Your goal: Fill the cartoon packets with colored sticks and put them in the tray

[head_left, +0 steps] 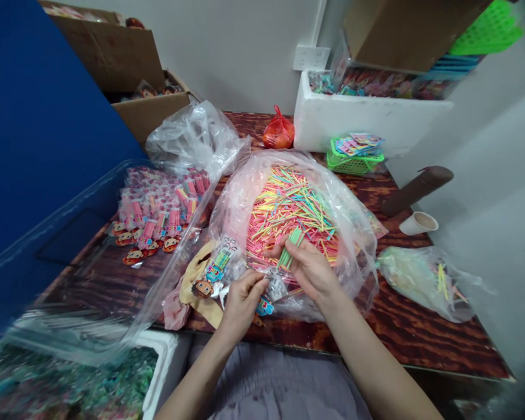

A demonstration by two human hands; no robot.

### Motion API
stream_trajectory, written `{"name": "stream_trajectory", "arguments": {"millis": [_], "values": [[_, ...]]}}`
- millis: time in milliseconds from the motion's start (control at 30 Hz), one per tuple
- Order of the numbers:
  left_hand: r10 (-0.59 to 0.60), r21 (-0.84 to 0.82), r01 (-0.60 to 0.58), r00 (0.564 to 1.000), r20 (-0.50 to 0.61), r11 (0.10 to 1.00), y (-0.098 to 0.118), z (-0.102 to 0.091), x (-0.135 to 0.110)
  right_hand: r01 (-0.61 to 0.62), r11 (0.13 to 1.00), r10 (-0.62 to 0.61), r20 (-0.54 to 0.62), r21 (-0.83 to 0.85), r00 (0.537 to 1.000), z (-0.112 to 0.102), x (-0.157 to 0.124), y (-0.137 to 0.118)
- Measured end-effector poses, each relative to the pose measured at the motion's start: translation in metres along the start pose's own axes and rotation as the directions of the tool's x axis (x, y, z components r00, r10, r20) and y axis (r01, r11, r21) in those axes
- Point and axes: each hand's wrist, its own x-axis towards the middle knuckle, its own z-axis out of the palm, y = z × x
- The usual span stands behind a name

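Between the fingers of my right hand (312,268) is a small bundle of green candy-like sticks (290,248), held upright at a tilt. My left hand (244,303) pinches the edge of a small clear printed packet (265,304) in front of it. Just beyond both hands lies a large open clear plastic bag (227,210), full of loose pink, yellow, green and blue sticks (289,204). To the left of my left hand rests a packet with a cartoon face and green sticks (215,271), on top of a yellow cloth (192,283).
Many pink-stick packets (153,210) lie in a pile at left, near a clear plastic sheet or bin edge. A brown flask (420,189), a paper cup (419,223) and a tied plastic bag (415,280) stand right. Behind are a green basket (354,165) and a red bag (279,131).
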Motion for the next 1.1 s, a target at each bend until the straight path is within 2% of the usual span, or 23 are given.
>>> {"name": "stream_trajectory", "arguments": {"millis": [100, 233, 367, 433, 567, 700, 800, 900, 1000, 1100], "values": [[0.003, 0.000, -0.003, 1.000, 0.006, 1.000, 0.000, -0.001, 0.001, 0.024, 0.983, -0.022, 0.017, -0.180, 1.000, 0.005, -0.004, 0.001], [0.025, -0.011, -0.025, 1.000, -0.001, 1.000, 0.002, -0.002, 0.003, -0.016, 0.943, 0.047, 0.086, -0.333, 0.995, 0.011, -0.007, 0.002], [0.057, -0.061, -0.061, 0.997, -0.056, 0.996, 0.003, -0.003, 0.002, -0.105, 0.948, 0.148, 0.123, -0.299, 0.981, 0.012, -0.010, 0.005], [0.073, -0.100, -0.082, 0.993, -0.093, 0.992, 0.003, -0.004, 0.001, -0.108, 0.937, 0.158, 0.129, -0.332, 0.979, 0.011, -0.015, 0.005], [0.073, -0.189, -0.102, 0.985, -0.159, 0.977, 0.002, -0.006, -0.001, -0.006, 0.927, 0.053, 0.117, -0.375, 0.992, 0.013, -0.024, 0.009], [-0.042, -0.288, -0.017, 0.980, -0.195, 0.957, 0.002, -0.006, 0.001, 0.102, 0.948, -0.100, 0.022, -0.302, 0.995, 0.018, -0.026, 0.026], [-0.050, -0.287, -0.006, 0.981, -0.186, 0.958, 0.004, -0.006, 0.004, 0.086, 0.979, -0.100, -0.070, -0.185, 0.992, 0.019, -0.021, 0.032], [-0.017, -0.265, -0.036, 0.980, -0.196, 0.964, 0.006, -0.006, 0.008, 0.082, 0.994, -0.090, -0.126, -0.069, 0.988, 0.019, -0.017, 0.026], [-0.007, -0.282, -0.045, 0.984, -0.180, 0.958, 0.009, -0.004, 0.010, 0.082, 0.994, -0.089, -0.101, -0.073, 0.991, 0.020, -0.015, 0.019], [0.009, -0.312, -0.060, 0.987, -0.162, 0.948, 0.009, -0.003, 0.011, 0.041, 0.979, -0.043, -0.006, -0.199, 0.999, 0.021, -0.015, 0.016]]}}
